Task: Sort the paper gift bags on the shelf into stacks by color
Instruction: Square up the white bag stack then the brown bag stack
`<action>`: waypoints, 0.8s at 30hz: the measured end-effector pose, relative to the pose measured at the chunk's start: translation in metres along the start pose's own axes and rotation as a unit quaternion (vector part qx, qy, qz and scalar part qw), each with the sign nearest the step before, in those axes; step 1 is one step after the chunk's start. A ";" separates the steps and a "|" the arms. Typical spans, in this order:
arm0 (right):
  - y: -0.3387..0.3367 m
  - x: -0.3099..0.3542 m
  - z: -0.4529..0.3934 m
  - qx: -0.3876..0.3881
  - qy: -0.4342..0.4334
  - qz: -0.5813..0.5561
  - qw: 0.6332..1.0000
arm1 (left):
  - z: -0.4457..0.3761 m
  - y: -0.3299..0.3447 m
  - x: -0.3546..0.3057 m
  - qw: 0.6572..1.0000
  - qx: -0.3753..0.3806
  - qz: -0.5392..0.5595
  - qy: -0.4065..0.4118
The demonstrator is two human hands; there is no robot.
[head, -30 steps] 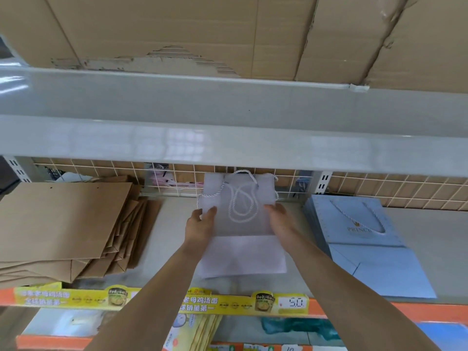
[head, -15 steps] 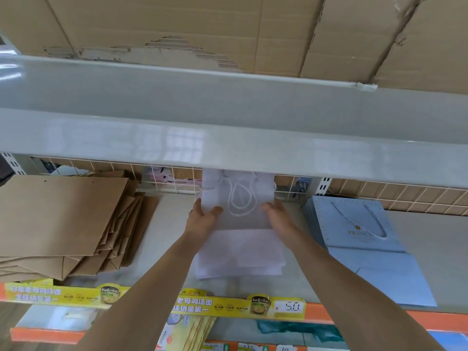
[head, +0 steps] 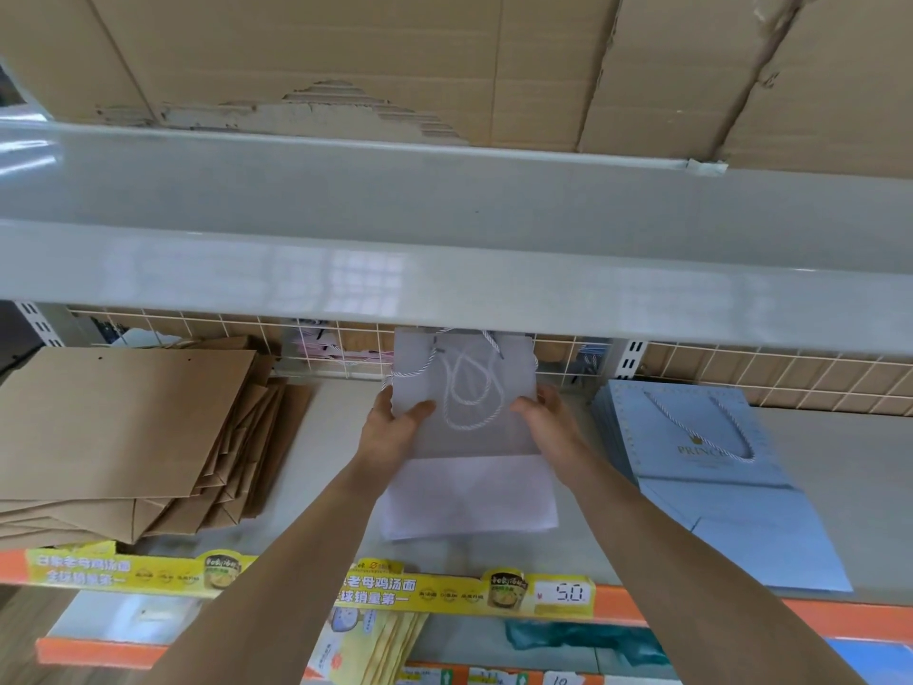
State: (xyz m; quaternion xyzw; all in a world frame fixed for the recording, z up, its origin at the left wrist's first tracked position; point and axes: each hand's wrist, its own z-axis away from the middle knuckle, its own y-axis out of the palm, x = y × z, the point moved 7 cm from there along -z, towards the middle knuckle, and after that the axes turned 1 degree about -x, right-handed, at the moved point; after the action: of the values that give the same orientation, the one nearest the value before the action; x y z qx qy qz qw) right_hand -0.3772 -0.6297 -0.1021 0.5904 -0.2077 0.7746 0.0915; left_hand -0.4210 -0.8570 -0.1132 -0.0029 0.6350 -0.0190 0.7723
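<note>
- Left hand (head: pixel 393 430) and right hand (head: pixel 546 422) gripping the side edges of the white bag (head: pixel 464 402), thumbs on top.
- Best lowered squarely onto the white stack (head: pixel 469 496) mid-shelf (head: pixel 336 427), edges aligned before letting go.
- Rope handles (head: pixel 469 393) better tucked flat on the face.
- Kept apart from the brown stack (head: pixel 123 427) at left and the blue stack (head: pixel 701 462) at right.

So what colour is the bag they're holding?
White bag with white rope handles, clearest in the head view.

White bag (head: pixel 464 402) top edge hidden behind upper shelf (head: pixel 444 289); brown bag stack (head: pixel 123 427) cut off at left edge.
</note>
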 end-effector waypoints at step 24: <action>0.010 -0.022 0.003 0.014 -0.012 0.006 1.000 | -0.021 0.009 0.008 0.990 0.021 -0.138 -0.017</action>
State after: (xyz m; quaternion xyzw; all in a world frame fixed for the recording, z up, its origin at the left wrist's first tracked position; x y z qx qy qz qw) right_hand -0.3721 -0.6372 -0.1241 0.5997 -0.2011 0.7708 0.0761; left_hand -0.4400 -0.8474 -0.1257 -0.0744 0.6151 -0.1383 0.7726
